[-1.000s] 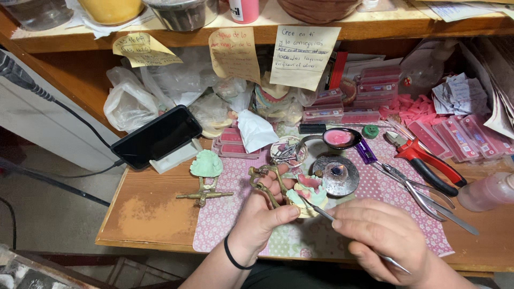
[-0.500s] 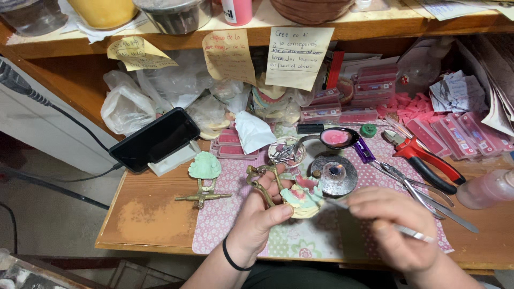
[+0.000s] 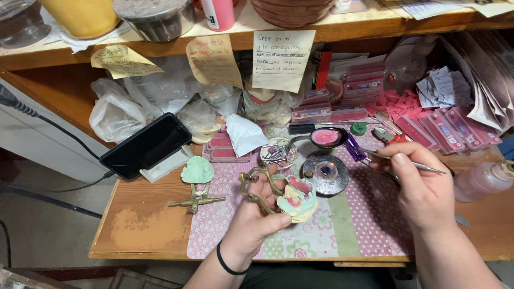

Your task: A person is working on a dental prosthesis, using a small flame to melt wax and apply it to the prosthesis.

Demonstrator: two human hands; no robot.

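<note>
Steel wax tool (image 3: 412, 162) pointing left, near-horizontal

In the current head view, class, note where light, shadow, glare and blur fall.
Head view: even light on the mat; deep shadow under the shelf; glare on the metal dish; the phone screen is dark; edges bend outward; both hands look sharp.

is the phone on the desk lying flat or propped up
Propped up. The black phone leans tilted in a white stand at the desk's left, its dark screen facing up, top edge raised.

Left hand (image 3: 256, 217) fingers curled in grip, right hand (image 3: 420, 187) fingers pinched
</note>
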